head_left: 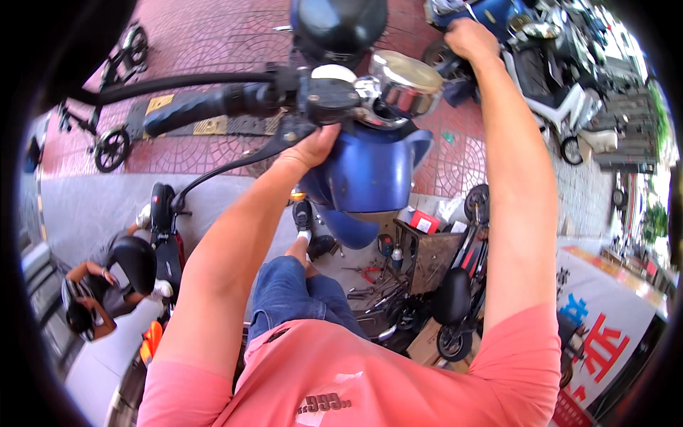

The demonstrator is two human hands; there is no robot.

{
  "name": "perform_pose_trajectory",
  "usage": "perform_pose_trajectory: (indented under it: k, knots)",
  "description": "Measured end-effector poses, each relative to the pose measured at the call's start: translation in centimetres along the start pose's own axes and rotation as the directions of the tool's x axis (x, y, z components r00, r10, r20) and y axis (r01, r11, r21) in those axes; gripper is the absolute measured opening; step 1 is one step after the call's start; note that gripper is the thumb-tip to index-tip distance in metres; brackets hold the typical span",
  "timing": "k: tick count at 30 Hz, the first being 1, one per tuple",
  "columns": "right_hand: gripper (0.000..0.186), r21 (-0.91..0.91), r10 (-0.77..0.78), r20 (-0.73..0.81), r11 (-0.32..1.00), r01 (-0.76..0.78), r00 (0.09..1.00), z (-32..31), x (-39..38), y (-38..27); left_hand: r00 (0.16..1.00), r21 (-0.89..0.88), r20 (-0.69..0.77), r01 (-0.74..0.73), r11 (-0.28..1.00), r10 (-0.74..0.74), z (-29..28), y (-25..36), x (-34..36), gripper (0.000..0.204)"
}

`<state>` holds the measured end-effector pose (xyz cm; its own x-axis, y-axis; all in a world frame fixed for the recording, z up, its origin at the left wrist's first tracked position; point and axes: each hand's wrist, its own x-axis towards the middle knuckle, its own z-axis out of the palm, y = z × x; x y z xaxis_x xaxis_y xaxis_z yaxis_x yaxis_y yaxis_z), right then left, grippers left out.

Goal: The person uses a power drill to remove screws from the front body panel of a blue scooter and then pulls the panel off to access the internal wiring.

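Observation:
A blue scooter's front body (pixel 373 171) stands before me, with a chrome round housing (pixel 407 82) above it. Its black handlebar grip (pixel 206 110) points left, and a black brake lever (pixel 242 156) curves below. My left hand (pixel 314 148) reaches in under the switch housing (pixel 327 98), against the blue body; its fingers are mostly hidden. Stretched far forward to the right, my right hand (pixel 473 39) is closed beside a blue vehicle panel (pixel 491 16). What lies in its fingers, if anything, cannot be made out.
Tools (pixel 377 288) lie scattered on the ground by a worn wooden box (pixel 423 256). A folded black scooter (pixel 455 299) stands right of them. At the left a seated person (pixel 107 285) is near another scooter (pixel 165 249). Parked scooters (pixel 548 78) line the upper right.

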<state>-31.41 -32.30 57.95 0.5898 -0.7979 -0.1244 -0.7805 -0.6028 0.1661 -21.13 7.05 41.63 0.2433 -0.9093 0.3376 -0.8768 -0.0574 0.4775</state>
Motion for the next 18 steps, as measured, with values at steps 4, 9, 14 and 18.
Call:
perform_pose_trajectory:
  k: [4,9,14,18]
  knots:
    - [0.028,0.019,-0.014,-0.108,1.0,0.016,0.994,-1.4,-1.5,-1.9,0.956,-0.282,-0.167,0.19,0.94,-0.243,-2.7,2.6,1.1,0.036]
    - [0.026,-0.118,-0.064,-0.379,0.993,0.021,0.923,0.6,-4.8,-2.4,0.917,-0.045,-0.156,0.364,0.93,-0.366,-0.4,0.8,0.2,0.042]
    - [0.023,-0.067,-0.01,-0.341,0.998,-0.013,0.94,1.0,-3.8,-2.9,0.921,-0.088,-0.14,0.355,0.931,-0.364,-1.0,1.4,0.6,0.044]
    - [0.025,0.0,0.022,-0.355,1.0,-0.023,0.935,0.2,-4.2,-3.4,0.922,-0.066,-0.158,0.347,0.935,-0.354,-0.8,0.8,0.3,0.043]
